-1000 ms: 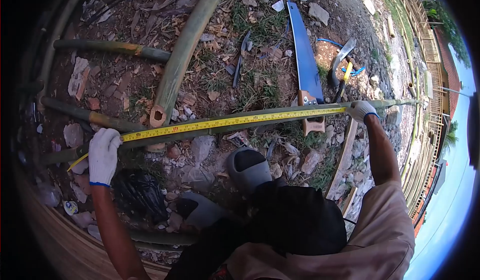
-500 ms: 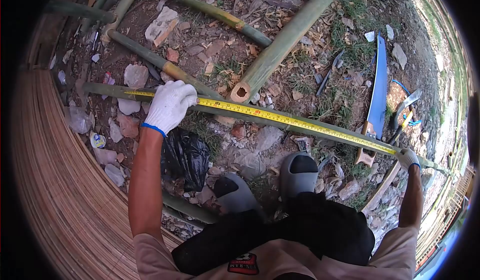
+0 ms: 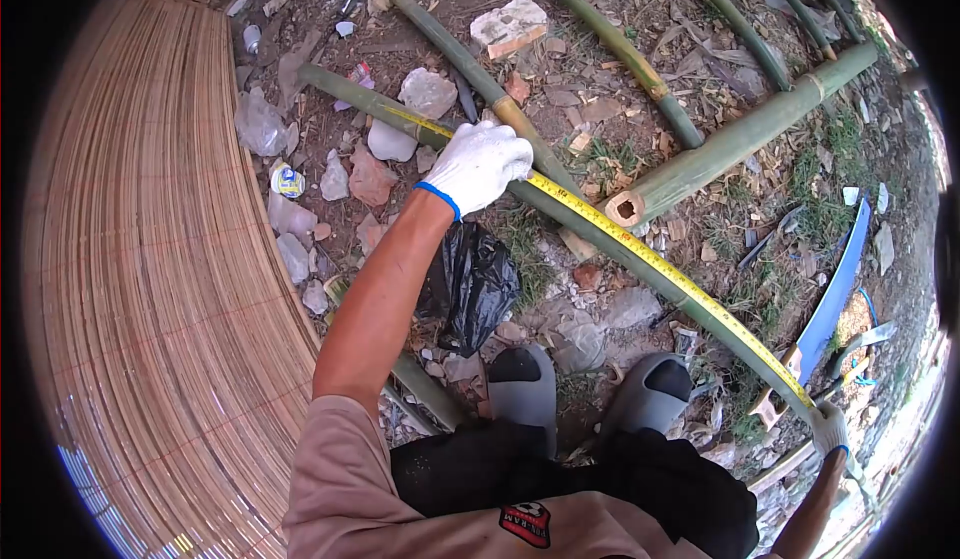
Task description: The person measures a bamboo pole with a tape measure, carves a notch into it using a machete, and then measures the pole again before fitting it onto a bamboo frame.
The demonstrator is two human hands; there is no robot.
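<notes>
A yellow tape measure (image 3: 640, 251) lies stretched along a green bamboo pole (image 3: 690, 304). My left hand (image 3: 478, 167), in a white glove with a blue cuff, is closed around the pole and tape near the tape's far-left part. A short length of tape shows beyond that hand. At the lower right, my right hand (image 3: 828, 429), gloved too, is closed at the pole where the visible tape ends; its fingers are small and partly hidden. Just beside it is the wooden handle of a handsaw (image 3: 835, 289) with a blue blade.
Beyond the pole lies a bamboo frame (image 3: 735, 164) of thick and thin poles. Stacked bamboo slats (image 3: 160, 209) fill the left side. A black plastic bag (image 3: 475, 289), rocks (image 3: 428, 93) and a curved blade (image 3: 870, 339) lie on the littered ground near my sandals (image 3: 525, 389).
The view has turned left, so the scene appears shifted and tilted. Both hands stay on the pole and tape; the slat stack fills more of the view.
</notes>
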